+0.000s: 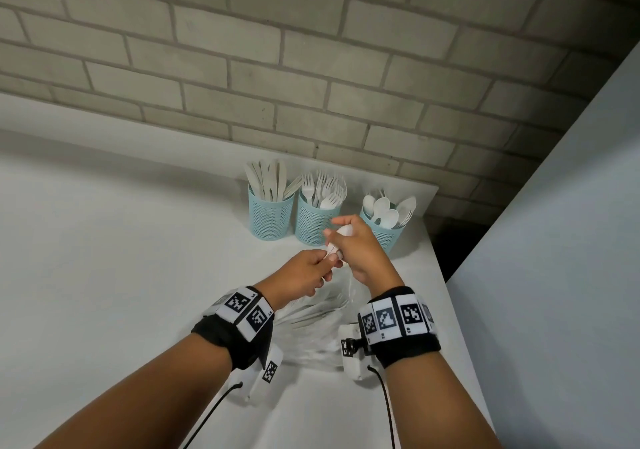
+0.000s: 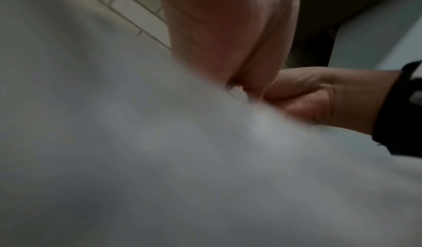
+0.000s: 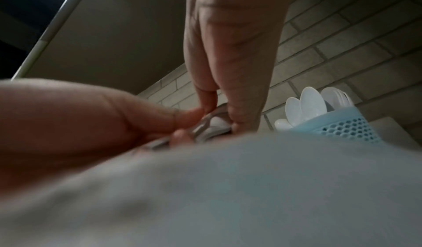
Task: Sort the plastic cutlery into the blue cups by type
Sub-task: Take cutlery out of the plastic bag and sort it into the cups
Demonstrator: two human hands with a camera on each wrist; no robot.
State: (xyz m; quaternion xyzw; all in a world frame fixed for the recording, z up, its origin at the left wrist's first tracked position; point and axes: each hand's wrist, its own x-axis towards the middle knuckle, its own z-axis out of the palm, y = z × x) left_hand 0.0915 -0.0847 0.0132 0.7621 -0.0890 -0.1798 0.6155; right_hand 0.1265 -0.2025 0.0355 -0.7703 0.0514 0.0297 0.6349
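Right hand [image 1: 360, 251] grip closed round white spoon [image 1: 344, 230], bowl end up. Left hand [image 1: 308, 273] grip pinches same spoon's lower end. Clear wrapper [image 1: 318, 324] with more cutlery lies on table [image 1: 104, 275] beneath wrists. Three blue cups behind: knives [image 1: 270, 216], forks [image 1: 317, 220], spoons [image 1: 388, 230]. Risk: two-hand pull snaps thin handle; wrist snags wrapper, scattering pieces; reach tips crowded fork cup.

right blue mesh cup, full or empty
Partly full. The right blue mesh cup stands upright and holds white plastic spoons, bowls up above its rim; the right wrist view shows the same.
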